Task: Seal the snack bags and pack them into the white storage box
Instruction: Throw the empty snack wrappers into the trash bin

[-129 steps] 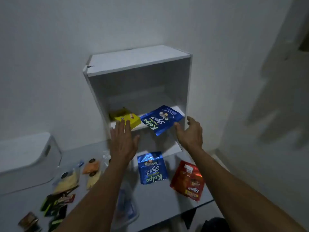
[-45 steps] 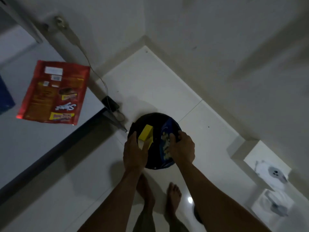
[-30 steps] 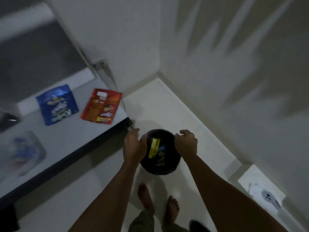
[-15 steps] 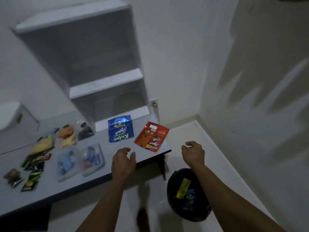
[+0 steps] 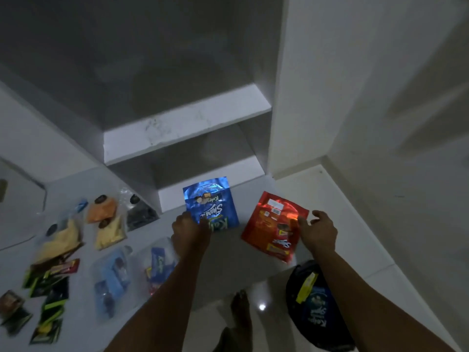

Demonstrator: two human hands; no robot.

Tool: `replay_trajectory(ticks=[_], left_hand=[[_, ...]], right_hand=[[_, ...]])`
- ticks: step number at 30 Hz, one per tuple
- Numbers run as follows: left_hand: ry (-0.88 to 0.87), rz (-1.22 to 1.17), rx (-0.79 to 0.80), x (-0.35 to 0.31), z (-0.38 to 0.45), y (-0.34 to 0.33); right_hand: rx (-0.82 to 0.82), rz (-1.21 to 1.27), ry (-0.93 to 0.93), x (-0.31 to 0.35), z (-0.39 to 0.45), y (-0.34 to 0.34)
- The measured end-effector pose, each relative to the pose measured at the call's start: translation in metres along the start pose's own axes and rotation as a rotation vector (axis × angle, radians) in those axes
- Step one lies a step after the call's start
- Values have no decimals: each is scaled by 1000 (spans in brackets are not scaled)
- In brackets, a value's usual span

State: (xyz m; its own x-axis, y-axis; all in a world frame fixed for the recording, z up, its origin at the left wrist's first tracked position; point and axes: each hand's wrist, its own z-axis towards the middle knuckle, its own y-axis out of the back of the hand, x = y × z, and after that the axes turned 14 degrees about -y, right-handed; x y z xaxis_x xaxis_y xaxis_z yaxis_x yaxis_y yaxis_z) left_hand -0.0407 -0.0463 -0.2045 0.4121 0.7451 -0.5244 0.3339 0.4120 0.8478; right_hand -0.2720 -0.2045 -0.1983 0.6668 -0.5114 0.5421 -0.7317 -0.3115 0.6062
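Note:
A blue snack bag (image 5: 213,207) and a red snack bag (image 5: 274,224) lie side by side on the white table (image 5: 228,260), in front of a white shelf unit (image 5: 187,128). My left hand (image 5: 190,232) is curled over the blue bag's near left corner, thumb on top. My right hand (image 5: 317,235) is at the red bag's right edge, thumb touching it and fingers spread. The white storage box (image 5: 22,212) shows only partly at the far left edge.
Clear zip bags of snacks (image 5: 111,275) (image 5: 157,262) (image 5: 104,219) and several small dark sachets (image 5: 48,301) cover the table's left half. A black bin bag (image 5: 317,313) holding a yellow and a blue packet stands on the tiled floor at right. My bare foot (image 5: 241,308) is below the table edge.
The yellow and blue packets went from the shelf into the black bag on the floor. Both hands then rose from the bag to the table and now touch the blue and red bags.

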Motion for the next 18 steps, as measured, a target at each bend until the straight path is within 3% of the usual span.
replay_trajectory(ticks=[4, 8, 11, 18], left_hand=[[1, 80, -4, 8, 71, -15], [129, 152, 80, 17, 116, -34], [193, 180, 131, 20, 128, -43], [233, 140, 55, 24, 137, -53]], right_hand=[[-48, -11, -119, 9, 37, -36], [-62, 36, -254, 8, 62, -61], [-77, 92, -286, 7, 69, -71], [-186, 77, -309, 12, 66, -76]])
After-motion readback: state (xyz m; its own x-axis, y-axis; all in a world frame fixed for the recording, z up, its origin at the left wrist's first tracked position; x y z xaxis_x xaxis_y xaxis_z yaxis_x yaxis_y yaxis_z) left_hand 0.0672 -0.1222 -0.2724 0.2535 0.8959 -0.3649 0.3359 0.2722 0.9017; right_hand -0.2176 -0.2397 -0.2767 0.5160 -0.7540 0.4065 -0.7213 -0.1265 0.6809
